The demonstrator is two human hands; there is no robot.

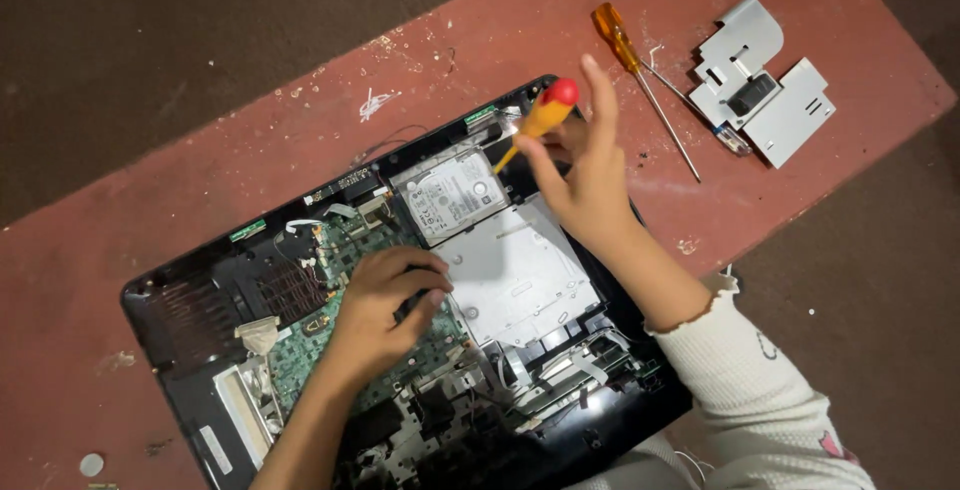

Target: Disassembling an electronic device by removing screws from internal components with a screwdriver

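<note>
Red bench (250, 160): carries an opened black laptop (200, 290), insides bared.
Left hand (385, 300): fingers curled narrow, pressing the green circuit board (330, 345).
Hard drive (452, 193): silver, near the laptop's far edge.
Right hand (585, 175): fingers pinching a yellow, red-capped screwdriver (535, 120), tip beside the drive.
Spare screwdriver (640, 75), grey covers (765, 85): bench's far right corner.

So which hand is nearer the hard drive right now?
The right hand: it holds a yellow screwdriver whose tip is at the edge of the hard drive. The left hand rests lower down on the green circuit board, apart from the drive.
</note>
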